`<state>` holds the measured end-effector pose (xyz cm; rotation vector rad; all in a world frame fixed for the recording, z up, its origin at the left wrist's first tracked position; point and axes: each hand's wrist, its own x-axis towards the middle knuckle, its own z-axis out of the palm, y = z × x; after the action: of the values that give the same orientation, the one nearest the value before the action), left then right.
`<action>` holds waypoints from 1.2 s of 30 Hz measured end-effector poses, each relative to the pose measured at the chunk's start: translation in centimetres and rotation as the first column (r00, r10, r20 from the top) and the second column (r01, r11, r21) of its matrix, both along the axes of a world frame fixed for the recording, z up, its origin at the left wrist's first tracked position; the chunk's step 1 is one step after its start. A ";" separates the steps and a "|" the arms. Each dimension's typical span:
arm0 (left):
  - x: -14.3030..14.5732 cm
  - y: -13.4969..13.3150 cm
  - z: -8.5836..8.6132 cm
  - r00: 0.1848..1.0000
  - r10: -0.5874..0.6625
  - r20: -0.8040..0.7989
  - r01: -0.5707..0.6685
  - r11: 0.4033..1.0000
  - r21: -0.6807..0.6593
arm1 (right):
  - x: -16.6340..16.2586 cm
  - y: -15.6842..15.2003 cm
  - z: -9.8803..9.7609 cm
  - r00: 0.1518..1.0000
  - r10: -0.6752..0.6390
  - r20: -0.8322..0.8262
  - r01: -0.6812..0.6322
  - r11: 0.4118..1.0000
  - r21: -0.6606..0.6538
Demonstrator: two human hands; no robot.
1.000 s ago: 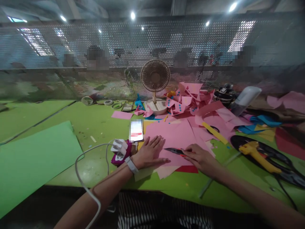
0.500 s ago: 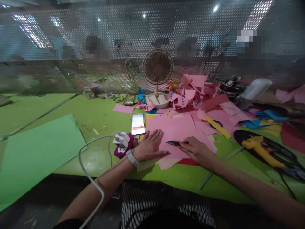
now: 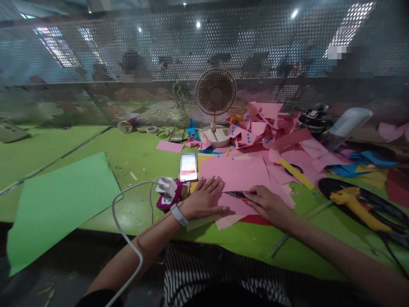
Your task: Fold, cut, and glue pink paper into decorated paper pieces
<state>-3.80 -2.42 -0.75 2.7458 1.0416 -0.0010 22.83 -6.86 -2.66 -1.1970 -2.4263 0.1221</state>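
Observation:
My left hand [image 3: 204, 198] lies flat with fingers spread on a pink paper sheet [image 3: 238, 175] on the green table [image 3: 134, 157]. My right hand [image 3: 266, 202] is closed around a cutter knife with a red body [image 3: 235, 195], its dark blade pointing left across the pink sheet towards my left hand. A white band sits on my left wrist. Under the pink sheet lie a cream sheet and a red sheet [image 3: 255, 220].
A phone [image 3: 188, 167], a white charger on a purple pack [image 3: 166, 190] with a white cable, a large green sheet [image 3: 60, 200], a small fan [image 3: 215, 104], a heap of pink scraps [image 3: 265, 128], tape rolls [image 3: 126, 126], a yellow glue gun [image 3: 361, 204], perforated metal screen behind.
The view shifted slightly to the left and up. Both hands stay on the pink sheet, the knife still held in my right hand.

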 end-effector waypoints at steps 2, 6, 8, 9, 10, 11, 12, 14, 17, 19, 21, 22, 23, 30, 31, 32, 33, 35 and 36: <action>0.2 -0.5 0.1 1.000 -0.025 -0.015 0.025 1.000 0.014 | 0.2 -0.1 0.0 1.000 -0.004 0.003 0.004 1.000 -0.008; 0.6 -1.4 0.4 0.998 -0.067 -0.007 0.067 0.998 0.010 | 0.7 -0.6 -0.1 1.000 -0.009 0.003 0.010 1.000 -0.016; 0.5 -1.3 0.7 0.997 -0.081 -0.001 0.081 0.997 -0.022 | 0.8 -0.7 -0.3 1.000 -0.003 0.009 0.003 1.000 -0.010; 0.4 -1.1 0.9 0.996 -0.085 0.000 0.085 0.995 -0.047 | 0.8 -0.8 -0.3 1.000 -0.001 0.007 0.001 1.000 -0.004; 0.2 -0.8 1.1 0.997 -0.084 0.000 0.083 0.994 -0.070 | 0.9 -0.8 -0.4 1.000 -0.003 0.002 0.003 1.000 0.002; 0.0 -0.5 1.3 0.997 -0.078 -0.002 0.078 0.993 -0.092 | 0.9 -0.8 -0.5 1.000 -0.007 -0.006 0.007 1.000 0.009; -0.2 -0.2 1.4 0.998 -0.056 -0.004 0.055 0.994 -0.095 | 0.8 -0.8 -0.5 1.000 -0.012 -0.013 0.012 1.000 0.013; -0.5 0.3 1.4 0.999 -0.037 -0.012 0.036 0.995 -0.090 | 0.7 -0.8 -0.5 1.000 -0.018 -0.017 0.018 1.000 0.013; -0.6 0.2 1.0 0.999 -0.048 -0.014 0.047 0.997 -0.059 | 0.5 -0.8 -0.4 1.000 -0.011 -0.014 0.011 1.000 0.009; -0.5 -0.1 0.7 0.999 -0.044 -0.011 0.043 0.999 -0.030 | 0.4 -0.7 -0.4 1.000 -0.003 -0.023 0.003 1.000 0.011; -0.5 -0.4 0.7 0.999 -0.040 -0.003 0.040 0.999 -0.021 | 0.3 -0.7 -0.4 0.999 0.002 -0.035 -0.001 1.000 0.006; -0.4 -0.4 0.9 0.999 -0.048 0.005 0.048 0.998 -0.035 | 0.3 -0.6 -0.4 0.999 0.004 -0.040 -0.003 1.000 0.003; -0.3 -0.2 1.2 0.999 -0.042 0.021 0.043 0.997 -0.067 | 0.3 -0.6 -0.4 0.999 0.005 -0.044 -0.005 1.000 -0.003; 3.2 5.1 3.3 0.958 0.286 0.030 -0.261 0.909 -0.324 | 0.6 -0.6 -0.7 0.999 -0.013 -0.034 0.012 1.000 -0.022; 3.7 6.0 3.1 0.961 0.278 0.004 -0.255 0.886 -0.387 | 0.6 -0.6 -0.7 0.999 -0.017 -0.034 0.016 1.000 -0.019; 4.2 6.7 2.9 0.965 0.260 -0.021 -0.241 0.856 -0.457 | 0.6 -0.6 -0.8 0.999 -0.019 -0.036 0.018 1.000 -0.016; 4.5 7.3 2.6 0.969 0.241 -0.048 -0.230 0.819 -0.526 | 0.6 -0.5 -0.8 0.999 -0.017 -0.040 0.017 1.000 -0.015; 4.9 8.3 2.0 0.974 0.213 -0.074 -0.212 0.753 -0.623 | 0.6 -0.5 -0.7 0.998 -0.002 -0.055 0.002 1.000 -0.014; 4.9 8.6 1.8 0.976 0.201 -0.081 -0.204 0.725 -0.658 | 0.6 -0.4 -0.7 0.998 0.008 -0.062 -0.009 1.000 -0.018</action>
<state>1.13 6.20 1.02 1.9748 1.0737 -0.2900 23.44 -7.31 -3.36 -1.1733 -2.3816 0.1813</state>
